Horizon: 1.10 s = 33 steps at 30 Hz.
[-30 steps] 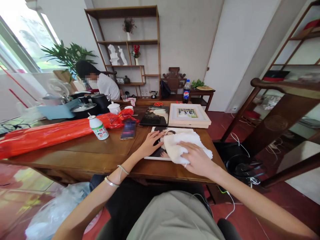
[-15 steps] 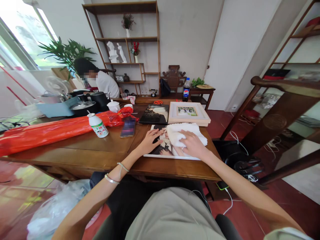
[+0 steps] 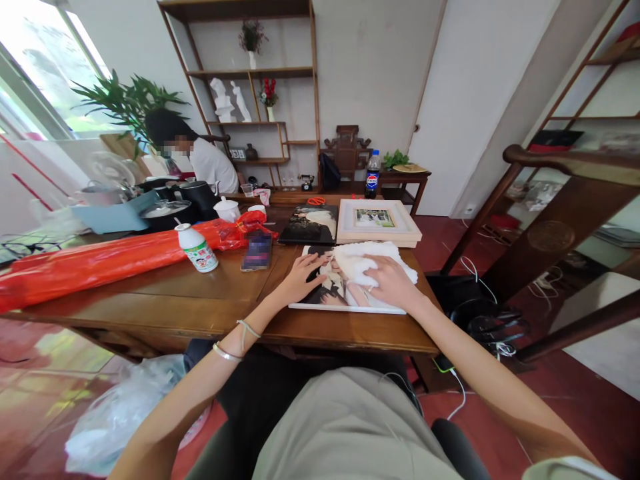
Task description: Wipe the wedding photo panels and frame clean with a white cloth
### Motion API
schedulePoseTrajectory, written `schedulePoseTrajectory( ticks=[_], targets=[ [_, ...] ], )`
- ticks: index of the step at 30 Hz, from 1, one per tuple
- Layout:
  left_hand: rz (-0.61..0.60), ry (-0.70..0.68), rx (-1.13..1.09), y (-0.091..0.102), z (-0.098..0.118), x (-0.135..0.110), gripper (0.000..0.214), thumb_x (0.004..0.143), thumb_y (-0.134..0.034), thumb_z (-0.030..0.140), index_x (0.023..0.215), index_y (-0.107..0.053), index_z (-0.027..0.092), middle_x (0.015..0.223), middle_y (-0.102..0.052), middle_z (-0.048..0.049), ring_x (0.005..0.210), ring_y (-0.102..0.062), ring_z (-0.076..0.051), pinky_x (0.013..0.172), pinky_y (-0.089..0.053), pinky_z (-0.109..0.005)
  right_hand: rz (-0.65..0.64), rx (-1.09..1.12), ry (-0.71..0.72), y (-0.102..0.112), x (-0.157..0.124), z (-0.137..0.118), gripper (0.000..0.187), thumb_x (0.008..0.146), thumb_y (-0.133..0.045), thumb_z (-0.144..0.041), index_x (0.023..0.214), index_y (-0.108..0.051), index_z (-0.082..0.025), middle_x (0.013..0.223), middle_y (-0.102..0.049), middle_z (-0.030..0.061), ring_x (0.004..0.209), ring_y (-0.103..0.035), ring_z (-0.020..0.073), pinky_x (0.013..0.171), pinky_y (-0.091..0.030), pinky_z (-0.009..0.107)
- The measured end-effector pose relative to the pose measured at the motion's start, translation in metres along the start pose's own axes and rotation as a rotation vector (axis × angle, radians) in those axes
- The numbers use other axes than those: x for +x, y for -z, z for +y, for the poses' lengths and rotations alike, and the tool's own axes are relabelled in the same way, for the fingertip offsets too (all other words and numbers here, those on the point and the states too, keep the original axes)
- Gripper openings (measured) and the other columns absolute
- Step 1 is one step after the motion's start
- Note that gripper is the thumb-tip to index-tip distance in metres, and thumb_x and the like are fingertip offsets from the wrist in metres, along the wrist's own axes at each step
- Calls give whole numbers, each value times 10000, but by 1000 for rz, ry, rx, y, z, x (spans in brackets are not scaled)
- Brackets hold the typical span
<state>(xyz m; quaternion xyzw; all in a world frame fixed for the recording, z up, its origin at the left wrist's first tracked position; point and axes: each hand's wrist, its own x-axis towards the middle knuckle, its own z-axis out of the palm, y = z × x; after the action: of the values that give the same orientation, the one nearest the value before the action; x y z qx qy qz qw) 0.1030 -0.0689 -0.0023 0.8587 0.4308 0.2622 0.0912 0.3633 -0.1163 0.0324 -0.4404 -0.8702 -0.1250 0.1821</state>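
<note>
A photo panel with a printed picture and a white edge lies flat at the table's front edge; it could be an album. My left hand rests on its left side, fingers spread and holding nothing. Bunched over the panel's right half is a white towel. My right hand grips this towel from above, pressing it against the picture, and part of the print is hidden beneath. Behind the panel lie a dark photo album and a white box with a framed photo.
Left of my hands are a phone, a white bottle and a long red plastic-wrapped bundle. A cola bottle stands behind the box. A wooden chair is at right. Another person sits at the far left.
My right hand has shifted slightly right on the panel with the towel under it. My left hand stays on the panel's left side. The camera view has moved a little.
</note>
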Motion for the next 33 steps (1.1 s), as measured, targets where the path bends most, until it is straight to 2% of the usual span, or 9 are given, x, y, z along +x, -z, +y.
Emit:
schedulePoseTrajectory(
  ticks=[5,7,12,14,18,21,24,28,33],
  targets=[
    [8,-5,2,0,2,0,450,868,-488,394,1291,-480,243,1387,-414,-80,1315,-286,-247,1079,-224,-427,-18,-77,-112,1,1,14,251,812,-515,-281,934,-680,-136,1124,-610,180,1138,-498,289,903,-405,406],
    [16,-3,-4,0,2,0,448,866,-492,385,1286,-486,230,1385,-417,-87,1310,-295,-248,1078,-230,-426,-58,-71,-58,6,-4,6,215,774,-538,-232,892,-685,-128,1174,-583,185,1150,-491,291,924,-398,406],
    [14,-33,-9,0,1,0,425,873,-482,334,1286,-483,236,1378,-432,-72,1311,-299,-240,1082,-222,-435,-109,24,209,17,-24,-37,200,672,-572,-174,833,-685,-139,1345,-450,156,1258,-372,303,1036,-293,446],
    [10,-53,-3,0,1,0,429,885,-455,304,1309,-455,241,1383,-427,-65,1314,-294,-233,1087,-214,-434,-104,59,240,19,-27,-45,222,656,-579,-181,849,-683,-147,1346,-452,146,1257,-373,297,1038,-293,441],
    [22,-42,-1,0,0,-1,421,895,-430,287,1308,-459,208,1380,-427,-83,1307,-298,-229,1088,-225,-419,-99,58,129,15,-12,-28,217,694,-565,-185,874,-684,-163,1284,-511,151,1194,-452,267,1007,-326,421],
    [39,-47,6,-2,-2,0,401,896,-422,272,1281,-487,182,1370,-435,-98,1295,-311,-229,1085,-236,-417,-121,-9,14,8,9,-6,225,755,-542,-230,907,-680,-139,1203,-557,190,1199,-440,295,976,-338,446],
    [72,-66,10,-6,-7,1,384,900,-391,228,1269,-493,205,1350,-460,-81,1280,-339,-219,1077,-255,-435,-141,-78,-68,4,26,0,255,782,-516,-240,947,-670,-121,1152,-575,194,1154,-468,311,927,-371,438],
    [87,-57,-1,-10,-13,3,389,880,-378,174,1247,-508,158,1343,-466,-107,1270,-357,-234,1068,-277,-446,-173,-91,-12,10,21,-28,252,760,-520,-216,940,-669,-120,1166,-562,173,1024,-539,282,859,-412,385],
    [66,-48,-64,-9,-14,2,407,870,-387,191,1263,-486,155,1367,-440,-112,1295,-343,-235,1083,-259,-449,-182,-9,165,22,-8,-68,264,723,-560,-250,937,-671,-141,1243,-516,156,1124,-468,303,922,-369,409]
  ],
)
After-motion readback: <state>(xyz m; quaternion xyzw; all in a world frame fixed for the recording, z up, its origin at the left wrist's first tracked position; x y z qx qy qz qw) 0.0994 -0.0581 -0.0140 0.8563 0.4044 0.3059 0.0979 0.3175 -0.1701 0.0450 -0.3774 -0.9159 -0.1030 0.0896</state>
